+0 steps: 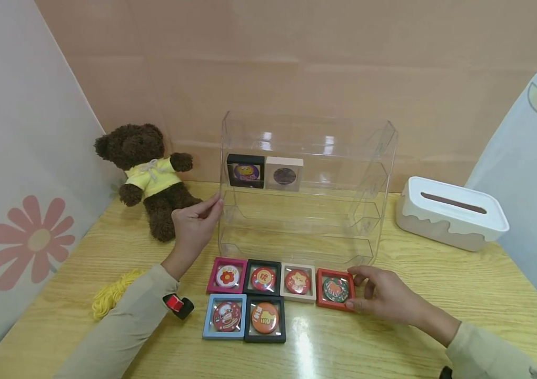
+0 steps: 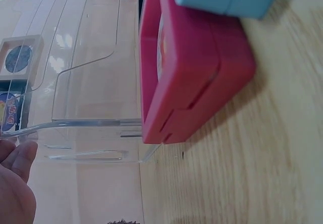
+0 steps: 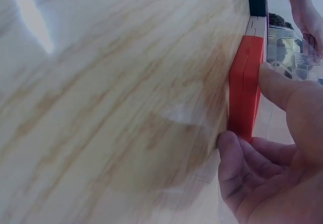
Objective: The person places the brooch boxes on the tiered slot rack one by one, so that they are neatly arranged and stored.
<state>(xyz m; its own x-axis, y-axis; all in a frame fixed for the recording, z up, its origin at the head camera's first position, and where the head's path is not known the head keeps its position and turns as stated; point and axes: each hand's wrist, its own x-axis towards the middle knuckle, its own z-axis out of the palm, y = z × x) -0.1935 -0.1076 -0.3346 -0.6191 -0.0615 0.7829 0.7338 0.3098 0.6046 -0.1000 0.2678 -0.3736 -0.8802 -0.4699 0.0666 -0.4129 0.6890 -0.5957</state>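
Note:
In the head view, my left hand (image 1: 196, 225) pinches the left side edge of a clear acrylic tiered display rack (image 1: 306, 208). A black-framed badge (image 1: 246, 171) and a cream-framed badge (image 1: 285, 174) stand side by side on an upper tier at its left. My right hand (image 1: 384, 296) grips the right side of a red square badge frame (image 1: 336, 289) on the table, thumb against its near corner. Left of it, in a row, lie a cream frame (image 1: 298, 282), a black frame (image 1: 262, 278) and a magenta frame (image 1: 227, 276). A blue frame (image 1: 224, 316) and another black frame (image 1: 265, 319) lie nearer.
A brown teddy bear (image 1: 150, 176) in a yellow shirt sits left of the rack. Yellow cord (image 1: 113, 293) lies bundled by the left forearm. On the right stands a white tissue box (image 1: 453, 213). Fabric walls border the wooden table (image 1: 344, 352) behind and at the sides.

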